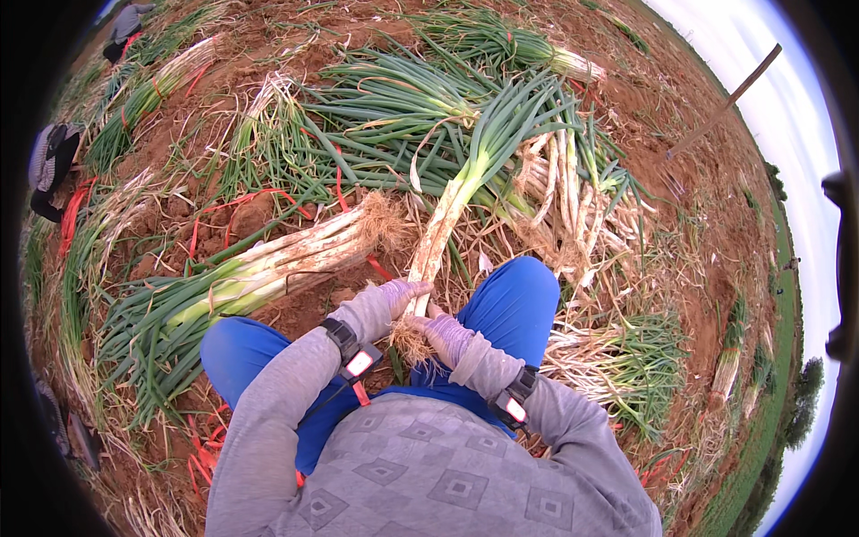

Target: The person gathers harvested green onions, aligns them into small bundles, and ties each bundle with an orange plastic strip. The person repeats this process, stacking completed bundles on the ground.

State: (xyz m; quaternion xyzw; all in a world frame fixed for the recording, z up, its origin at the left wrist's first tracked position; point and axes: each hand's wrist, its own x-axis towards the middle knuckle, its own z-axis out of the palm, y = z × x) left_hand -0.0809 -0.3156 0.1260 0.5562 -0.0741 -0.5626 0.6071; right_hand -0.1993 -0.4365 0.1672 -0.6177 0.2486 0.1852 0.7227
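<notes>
Between my knees, both hands are closed around the white root end of a few long green onions [443,225]. My left hand [400,295] grips the stalks from the left, just above the roots. Lower on the right, my right hand [439,333] holds them beside the hanging roots [409,341]. Their green leaves point away from me, over other onions. To the left lies a thick bundle of cleaned green onions [288,262], roots toward the middle. Unsorted onions with soil-stained stalks [564,181] are heaped ahead to the right.
A pile of leafy onions [402,101] lies ahead. Red ties [208,450] are scattered on the soil. Small thin onions [617,362] lie right of my knee. A wooden-handled tool [725,101] stands at the upper right. Other people [54,164] are at the left edge.
</notes>
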